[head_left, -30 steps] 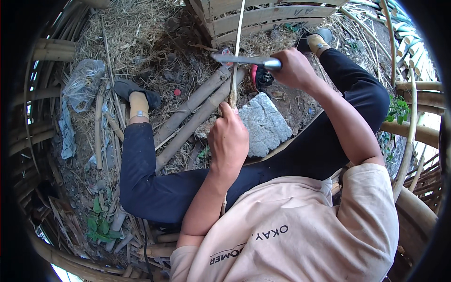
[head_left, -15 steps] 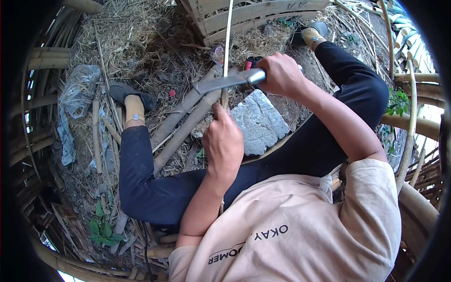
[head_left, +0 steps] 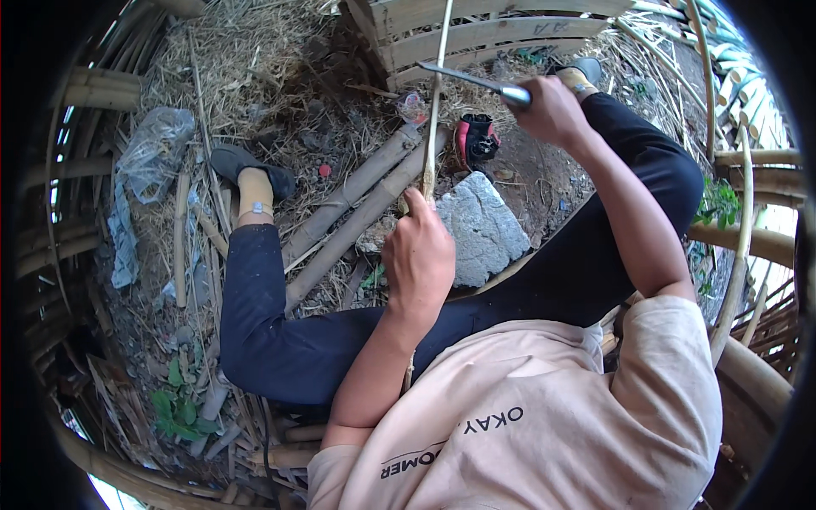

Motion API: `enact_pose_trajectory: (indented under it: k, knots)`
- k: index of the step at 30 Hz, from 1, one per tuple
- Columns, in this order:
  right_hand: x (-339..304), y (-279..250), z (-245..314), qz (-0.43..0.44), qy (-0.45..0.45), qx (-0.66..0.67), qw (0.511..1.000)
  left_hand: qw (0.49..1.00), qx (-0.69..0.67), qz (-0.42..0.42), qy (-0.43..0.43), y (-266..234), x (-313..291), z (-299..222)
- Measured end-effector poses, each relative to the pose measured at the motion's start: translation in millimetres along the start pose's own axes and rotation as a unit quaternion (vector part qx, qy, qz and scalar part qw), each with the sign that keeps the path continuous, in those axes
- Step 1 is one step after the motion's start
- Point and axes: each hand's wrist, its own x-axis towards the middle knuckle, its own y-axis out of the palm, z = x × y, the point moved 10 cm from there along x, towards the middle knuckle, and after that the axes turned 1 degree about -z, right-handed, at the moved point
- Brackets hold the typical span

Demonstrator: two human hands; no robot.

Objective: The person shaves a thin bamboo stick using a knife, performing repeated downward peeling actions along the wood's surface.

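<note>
My left hand (head_left: pixel 418 259) is closed around the lower end of a long, thin bamboo strip (head_left: pixel 434 127), which points away from me past the top of the picture. My right hand (head_left: pixel 551 110) grips the handle of a knife (head_left: pixel 467 79). Its blade points left and crosses the strip well beyond my left hand; whether it touches the strip I cannot tell. A rough grey stone block (head_left: pixel 480 229) lies on the ground just right of my left hand, between my legs.
Two bamboo poles (head_left: pixel 340 191) lie aslant left of the stone. A red and black object (head_left: pixel 476 143) rests beyond it. Farther off stands a wooden slatted crate (head_left: pixel 501 32). On the left lies a clear plastic bag (head_left: pixel 153 153); cut bamboo (head_left: pixel 739 85) is piled far right.
The knife has moved away from my left hand, farther along the strip and to the right, its blade now seen more edge-on. The red and black object behind it has come into fuller view.
</note>
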Motion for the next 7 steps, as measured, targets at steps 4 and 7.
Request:
enact_pose_trajectory:
  k: [4, 7]
  knots:
    - [-27.1, 21.9, 56.2, 0.097, -0.07, 0.032, 0.992, 1.0, -0.016, -0.004, 0.016, -2.1, 0.6, 2.7]
    - [-34.6, 30.0, 71.8, 0.119, -0.114, 0.018, 0.986, 0.999, -0.006, -0.022, 0.035, -1.0, 0.2, 2.0]
